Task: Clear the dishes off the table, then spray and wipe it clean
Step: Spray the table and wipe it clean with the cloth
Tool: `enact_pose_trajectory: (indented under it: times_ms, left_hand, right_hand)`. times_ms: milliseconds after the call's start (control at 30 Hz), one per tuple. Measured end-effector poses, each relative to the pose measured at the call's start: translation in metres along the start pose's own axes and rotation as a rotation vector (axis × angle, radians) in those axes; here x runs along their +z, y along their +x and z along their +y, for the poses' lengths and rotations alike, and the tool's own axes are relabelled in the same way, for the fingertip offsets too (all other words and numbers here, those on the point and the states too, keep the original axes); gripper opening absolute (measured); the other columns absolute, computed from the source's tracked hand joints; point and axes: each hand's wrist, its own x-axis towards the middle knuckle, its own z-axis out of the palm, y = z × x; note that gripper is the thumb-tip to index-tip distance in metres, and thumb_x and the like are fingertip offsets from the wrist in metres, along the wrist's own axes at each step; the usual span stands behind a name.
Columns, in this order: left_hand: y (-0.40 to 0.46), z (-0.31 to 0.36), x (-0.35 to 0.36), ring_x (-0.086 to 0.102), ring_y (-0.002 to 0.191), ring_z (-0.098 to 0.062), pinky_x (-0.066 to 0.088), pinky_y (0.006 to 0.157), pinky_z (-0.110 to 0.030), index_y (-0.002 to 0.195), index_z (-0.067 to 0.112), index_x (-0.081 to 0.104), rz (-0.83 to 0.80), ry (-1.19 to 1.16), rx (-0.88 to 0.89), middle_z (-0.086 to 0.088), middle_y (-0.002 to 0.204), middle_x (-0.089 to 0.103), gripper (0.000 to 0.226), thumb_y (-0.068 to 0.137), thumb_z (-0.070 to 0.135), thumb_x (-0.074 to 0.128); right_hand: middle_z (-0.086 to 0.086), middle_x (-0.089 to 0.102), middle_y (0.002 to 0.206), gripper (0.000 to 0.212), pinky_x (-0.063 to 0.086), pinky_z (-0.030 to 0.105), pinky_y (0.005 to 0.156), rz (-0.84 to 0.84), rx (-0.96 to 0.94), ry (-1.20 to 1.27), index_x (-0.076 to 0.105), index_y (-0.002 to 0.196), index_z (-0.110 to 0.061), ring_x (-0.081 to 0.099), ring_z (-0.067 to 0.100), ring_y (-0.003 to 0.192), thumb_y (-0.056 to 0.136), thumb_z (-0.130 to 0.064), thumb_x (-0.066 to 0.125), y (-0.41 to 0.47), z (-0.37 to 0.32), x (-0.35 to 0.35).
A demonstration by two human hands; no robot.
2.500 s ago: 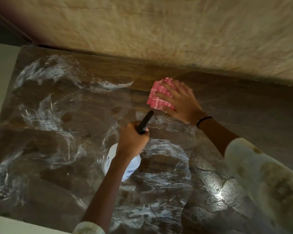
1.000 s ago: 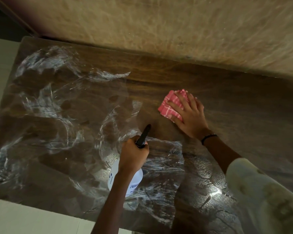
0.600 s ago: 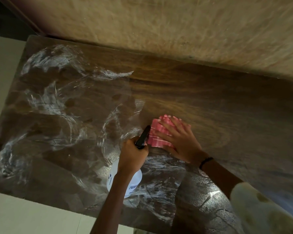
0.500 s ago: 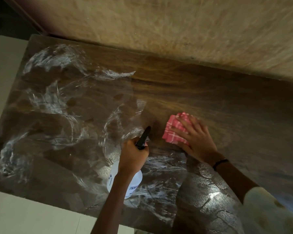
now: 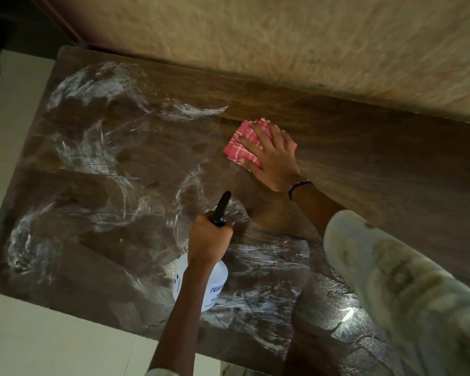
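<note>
My right hand [image 5: 272, 158] lies flat on a folded pink cloth [image 5: 243, 147], fingers straight and spread, pressing it onto the table [image 5: 377, 169] toward the far edge near the wall [image 5: 282, 42]. The cloth shows past my fingertips and thumb, with a white checked pattern on it; the palm covers its near part. A dark band [image 5: 299, 185] sits on that wrist, and a pale sleeve [image 5: 396, 283] covers the forearm below it.

My left hand [image 5: 209, 237] is curled around the neck of a white spray bottle [image 5: 201, 283], gripping it closer to me than the cloth and a little to the left. The bottle's black nozzle [image 5: 221, 208] sticks out past my knuckles and points toward the cloth hand. I cannot tell whether a finger is on the trigger. The bottle's white body shows beneath my wrist, with some dark print on it that I cannot read in full. I cannot tell whether it stands on the table or is held just above it.

The two hands are apart, with bare dark wood between them. White foamy streaks [image 5: 92, 147] curl across the left half and the near part of the table, while the surface around and right of the cloth looks brown and free of streaks. A pale floor [image 5: 17, 332] shows at the left and near edges.
</note>
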Motion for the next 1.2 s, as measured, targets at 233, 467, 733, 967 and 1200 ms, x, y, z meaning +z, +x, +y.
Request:
enact_pose_trajectory:
  times_ms: [233, 467, 733, 967, 1200]
  left_hand:
    - [-0.005, -0.006, -0.005, 0.039, 0.039, -0.018, 0.032, 0.04, -0.023, 0.06, 0.015, 0.052, 0.042, -0.021, 0.011, -0.004, 0.046, 0.045, 0.026, 0.083, 0.006, 0.059]
    - [-0.012, -0.014, -0.007, 0.036, 0.03, -0.009, 0.028, 0.036, -0.015, 0.059, 0.018, 0.051, 0.006, 0.0, 0.063, -0.003, 0.044, 0.041, 0.028, 0.083, 0.007, 0.06]
    - [-0.018, -0.022, -0.004, 0.038, 0.037, -0.015, 0.029, 0.036, -0.014, 0.063, 0.015, 0.054, 0.006, 0.024, 0.138, -0.005, 0.046, 0.044, 0.024, 0.085, 0.011, 0.061]
    - [-0.037, -0.034, 0.004, 0.041, 0.046, -0.025, 0.034, 0.046, -0.03, 0.075, -0.002, 0.06, -0.011, 0.058, 0.137, -0.017, 0.053, 0.047, 0.018, 0.085, 0.013, 0.061]
    - [-0.074, -0.045, 0.028, 0.035, 0.042, -0.017, 0.029, 0.046, -0.026, 0.069, 0.003, 0.056, -0.128, 0.144, 0.186, -0.001, 0.046, 0.039, 0.019, 0.085, 0.011, 0.059]
  right_hand:
    - [0.006, 0.025, 0.157, 0.059, 0.01, 0.059, 0.111, 0.009, -0.318, -0.046, 0.038, 0.143, -0.038, 0.017, 0.04, 0.143, 0.087, -0.055, 0.029, -0.025, -0.049, 0.015]
    - [0.007, 0.029, 0.155, 0.059, 0.02, 0.062, 0.109, -0.011, -0.389, -0.106, 0.039, 0.142, -0.036, 0.025, 0.038, 0.141, 0.091, -0.062, 0.027, -0.065, 0.01, 0.012]
    - [0.005, 0.021, 0.159, 0.057, 0.016, 0.063, 0.111, 0.036, -0.048, -0.014, 0.032, 0.145, -0.04, 0.016, 0.041, 0.143, 0.093, -0.062, 0.028, -0.014, -0.04, 0.011]
    - [0.003, 0.022, 0.159, 0.062, 0.011, 0.058, 0.113, 0.022, -0.412, -0.074, 0.03, 0.145, -0.041, 0.015, 0.038, 0.145, 0.088, -0.057, 0.048, -0.069, -0.051, 0.036]
    - [0.006, 0.032, 0.154, 0.057, 0.027, 0.06, 0.109, 0.013, -0.123, -0.031, 0.035, 0.143, -0.037, 0.027, 0.039, 0.14, 0.093, -0.062, 0.023, -0.133, 0.036, 0.015]
